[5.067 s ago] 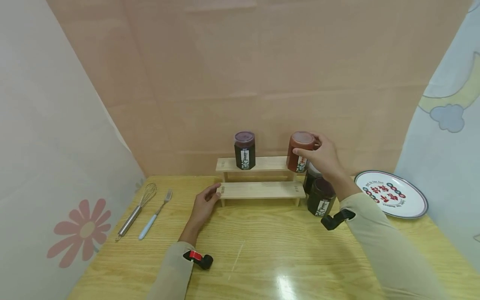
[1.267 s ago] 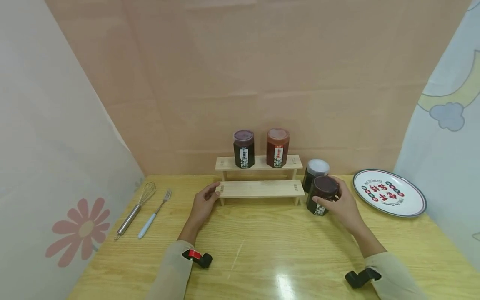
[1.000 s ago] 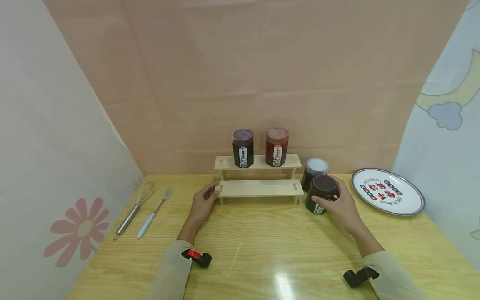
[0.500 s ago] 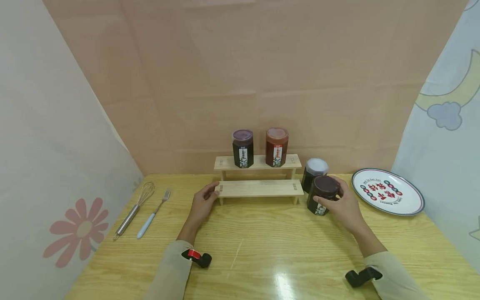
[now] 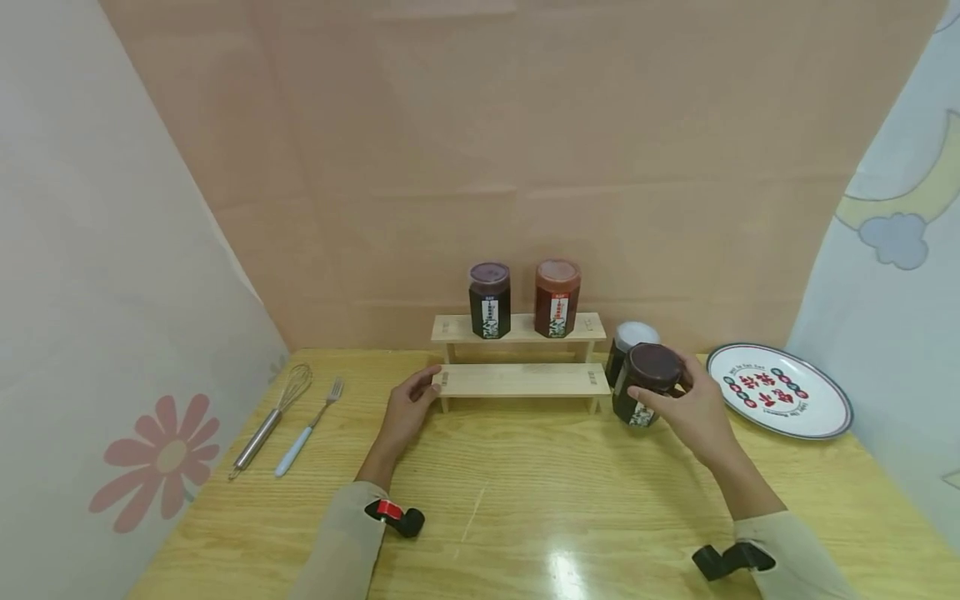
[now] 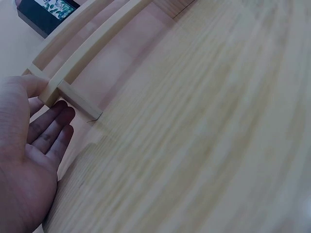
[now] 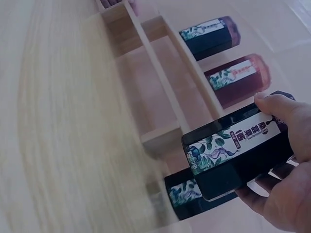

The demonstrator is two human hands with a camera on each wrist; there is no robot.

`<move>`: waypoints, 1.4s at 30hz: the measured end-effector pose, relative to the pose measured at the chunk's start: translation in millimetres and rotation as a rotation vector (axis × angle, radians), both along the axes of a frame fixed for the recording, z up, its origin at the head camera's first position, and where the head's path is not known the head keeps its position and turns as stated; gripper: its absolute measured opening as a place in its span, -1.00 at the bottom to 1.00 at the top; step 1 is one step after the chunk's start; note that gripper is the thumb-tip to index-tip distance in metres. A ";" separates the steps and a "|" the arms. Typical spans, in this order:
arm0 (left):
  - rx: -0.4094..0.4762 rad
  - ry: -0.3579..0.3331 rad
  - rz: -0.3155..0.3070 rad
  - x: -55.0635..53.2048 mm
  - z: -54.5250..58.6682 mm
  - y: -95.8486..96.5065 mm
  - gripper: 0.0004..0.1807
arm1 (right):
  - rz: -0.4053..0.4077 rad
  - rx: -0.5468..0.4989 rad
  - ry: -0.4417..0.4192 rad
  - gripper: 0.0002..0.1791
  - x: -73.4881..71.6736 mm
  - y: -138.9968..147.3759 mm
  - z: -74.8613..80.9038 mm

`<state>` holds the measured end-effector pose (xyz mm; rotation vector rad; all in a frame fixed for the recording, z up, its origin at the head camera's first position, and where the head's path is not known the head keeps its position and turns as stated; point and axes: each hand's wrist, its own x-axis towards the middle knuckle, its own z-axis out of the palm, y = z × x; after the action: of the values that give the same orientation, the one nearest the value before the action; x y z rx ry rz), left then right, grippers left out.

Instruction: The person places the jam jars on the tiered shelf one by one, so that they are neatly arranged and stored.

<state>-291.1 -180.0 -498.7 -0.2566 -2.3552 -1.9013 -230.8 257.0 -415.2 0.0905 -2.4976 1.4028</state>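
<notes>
A two-tier wooden rack stands against the back wall. My left hand holds the left end of its lower board; in the left wrist view some fingers extend below the board. My right hand grips a dark hexagonal jar by its upper part, thumb across the label side. The jar tilts slightly and looks just lifted off the table. Behind it, partly hidden, is a dark jar with a white lid. On the upper tier stand a purple-lidded jar and a red jar.
An oval plate with red lettering lies at the right. On the left lie a whisk and a fork with a pale blue handle. Patterned cloth hangs on both sides.
Earlier my right hand held the red jar by the rack's right end; now that jar stands on the upper tier. The right hand grips the dark jar and has raised it slightly. Left hand unchanged.
</notes>
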 end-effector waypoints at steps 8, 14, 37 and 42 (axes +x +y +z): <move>0.009 -0.011 0.008 -0.2 0.3 1.6 -0.58 | 0.056 0.009 0.025 -0.03 -2.4 -7.1 24.3; 0.009 -0.018 0.013 0.6 -0.2 0.4 -0.57 | 0.109 -0.022 0.004 -0.03 -7.3 -17.2 35.7; 0.013 -0.016 0.002 0.0 0.1 0.3 -0.56 | 0.196 -0.206 0.002 -0.07 -39.4 -92.3 27.2; 0.012 -0.005 0.011 -0.5 -1.0 1.0 -0.57 | 0.185 -0.194 -0.008 -0.07 -43.7 -109.6 26.8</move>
<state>-291.6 -179.0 -499.7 -0.2380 -2.3426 -1.9134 -274.5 147.4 -388.4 0.2835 -2.3954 1.7138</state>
